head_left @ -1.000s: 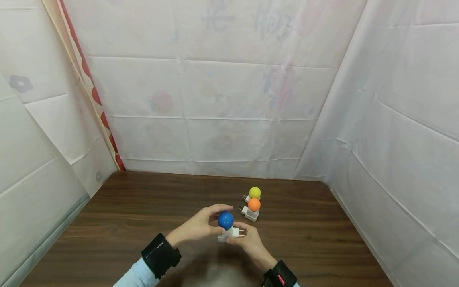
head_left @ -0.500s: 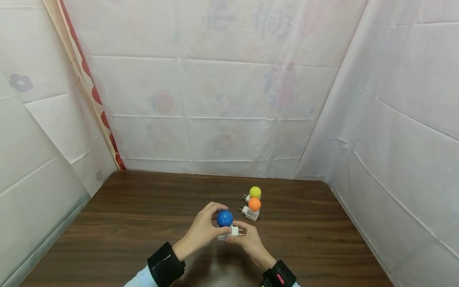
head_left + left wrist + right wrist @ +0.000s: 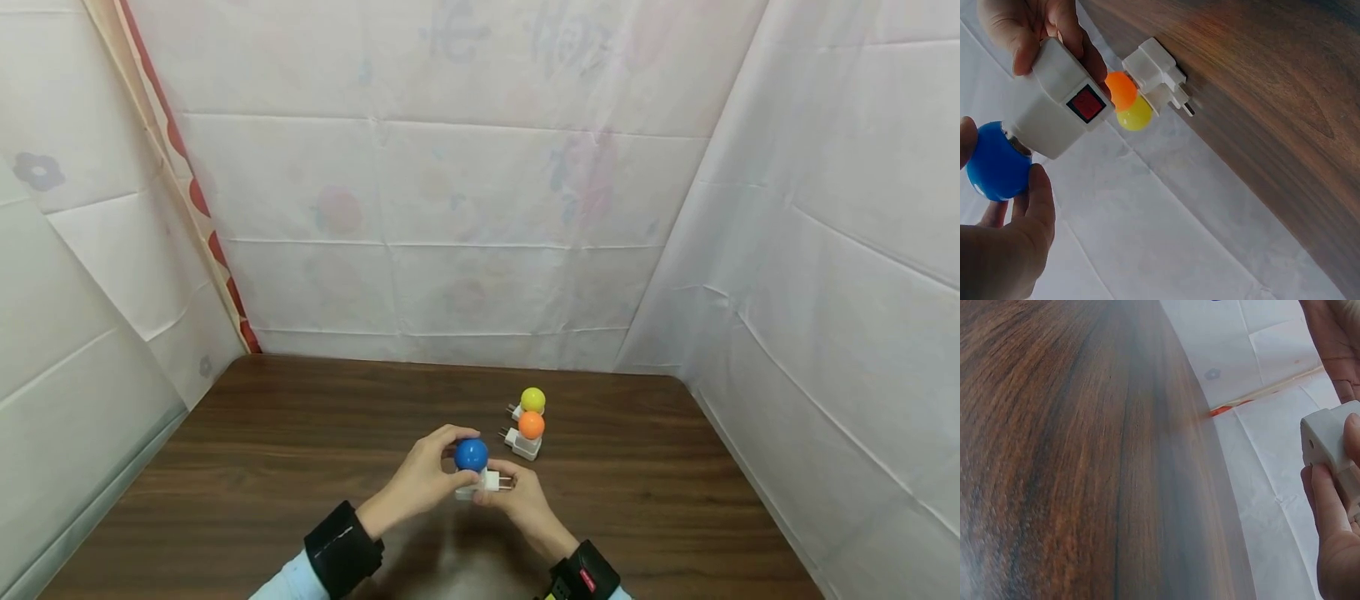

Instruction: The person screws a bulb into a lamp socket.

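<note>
A round blue bulb [image 3: 471,456] sits in a white plug-in lamp socket [image 3: 468,493] above the near middle of the table. My left hand [image 3: 420,481] grips the bulb, thumb on one side and fingers on the other. My right hand [image 3: 527,505] holds the white socket at its plug end, its two metal pins pointing right. In the left wrist view, a red switch [image 3: 1087,105] shows on the socket, and a sliver of the bulb's metal screw base [image 3: 1017,142] is visible at the socket mouth. The right wrist view catches just part of the socket [image 3: 1329,434].
Behind the right hand stands a white plug-in socket [image 3: 525,446] with an orange bulb [image 3: 531,425]. A similar one with a yellow bulb [image 3: 533,399] is just beyond it. White sheets [image 3: 480,208] wall in the dark wooden table [image 3: 315,417] at the back and both sides.
My left hand has turned on the blue bulb, its wrist shifting a little right and its fingers drawn back around the ball. The right hand keeps its hold on the socket almost unmoved.
</note>
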`<state>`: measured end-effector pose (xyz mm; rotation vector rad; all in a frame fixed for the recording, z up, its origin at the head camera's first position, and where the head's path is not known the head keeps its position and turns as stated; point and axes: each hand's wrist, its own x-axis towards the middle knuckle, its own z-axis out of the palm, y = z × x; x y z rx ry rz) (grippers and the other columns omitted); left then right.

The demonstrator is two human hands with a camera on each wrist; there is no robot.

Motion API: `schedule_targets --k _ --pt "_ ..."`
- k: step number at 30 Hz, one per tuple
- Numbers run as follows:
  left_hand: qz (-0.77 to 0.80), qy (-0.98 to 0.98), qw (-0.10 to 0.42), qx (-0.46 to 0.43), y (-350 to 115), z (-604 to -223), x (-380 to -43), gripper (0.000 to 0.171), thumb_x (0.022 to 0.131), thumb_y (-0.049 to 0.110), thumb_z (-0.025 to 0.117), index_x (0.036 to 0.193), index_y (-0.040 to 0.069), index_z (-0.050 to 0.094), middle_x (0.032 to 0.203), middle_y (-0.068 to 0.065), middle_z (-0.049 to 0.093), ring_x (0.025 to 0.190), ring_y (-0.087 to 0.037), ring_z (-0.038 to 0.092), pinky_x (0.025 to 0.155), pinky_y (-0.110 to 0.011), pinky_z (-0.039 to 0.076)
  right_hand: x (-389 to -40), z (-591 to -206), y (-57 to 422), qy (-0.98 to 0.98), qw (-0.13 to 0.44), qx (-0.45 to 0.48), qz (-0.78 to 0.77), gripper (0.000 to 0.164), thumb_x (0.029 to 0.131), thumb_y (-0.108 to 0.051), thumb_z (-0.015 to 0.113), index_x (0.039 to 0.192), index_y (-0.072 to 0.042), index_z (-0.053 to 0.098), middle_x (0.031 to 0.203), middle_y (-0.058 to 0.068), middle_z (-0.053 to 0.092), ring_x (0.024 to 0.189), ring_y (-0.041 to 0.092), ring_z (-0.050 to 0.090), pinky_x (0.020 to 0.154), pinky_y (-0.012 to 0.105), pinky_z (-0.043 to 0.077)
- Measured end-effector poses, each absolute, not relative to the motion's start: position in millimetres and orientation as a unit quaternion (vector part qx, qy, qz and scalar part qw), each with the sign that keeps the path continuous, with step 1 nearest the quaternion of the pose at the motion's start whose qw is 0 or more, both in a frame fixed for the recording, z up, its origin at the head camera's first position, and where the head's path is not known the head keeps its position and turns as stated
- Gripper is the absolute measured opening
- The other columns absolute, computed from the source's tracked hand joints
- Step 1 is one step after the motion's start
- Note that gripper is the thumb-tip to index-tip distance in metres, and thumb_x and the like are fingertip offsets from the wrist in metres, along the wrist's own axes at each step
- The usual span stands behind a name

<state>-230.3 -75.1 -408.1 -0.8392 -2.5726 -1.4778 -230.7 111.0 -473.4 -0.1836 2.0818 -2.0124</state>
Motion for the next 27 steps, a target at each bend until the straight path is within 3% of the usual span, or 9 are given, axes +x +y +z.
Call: schedule_targets --k 13,22,27 --pt "-0.491 -0.816 -0.058 -0.300 -81.1 -402.3 -232.7 0.044 0.083 0.001 0.063 0.126 0.006 0.051 0.124 -0.014 0.053 0.114 -0.032 0.052 0.095 -0.047 0.043 -231.2 -474.0 110.9 0.719 0.124 -0.069 -0.680 0.054 0.074 -0.020 0.077 0.121 -0.001 0.057 0.108 0.009 0.062 0.087 0.016 0.060 0.076 0.031 0.053" --pt "-0.494 -0.808 -0.068 -0.313 -81.1 -402.5 -233.4 0.046 0.083 -0.001 0.062 0.127 0.006 0.050 0.125 -0.014 0.051 0.116 -0.033 0.050 0.096 -0.048 0.041 -229.2 -470.4 112.1 0.724 0.130 -0.065 -0.675 0.053 0.074 -0.017 0.076 0.120 0.001 0.057 0.107 0.009 0.061 0.087 0.016 0.059 0.076 0.031 0.052" --pt "-0.478 -0.822 -0.045 -0.306 -78.7 -404.2 -233.4 0.055 0.080 0.003 0.068 0.130 0.008 0.047 0.127 -0.012 0.050 0.114 -0.029 0.052 0.095 -0.044 0.044 -230.3 -472.0 112.2 0.723 0.131 -0.062 -0.675 0.054 0.074 -0.018 0.077 0.120 0.001 0.056 0.107 0.008 0.060 0.087 0.016 0.058 0.076 0.031 0.052"
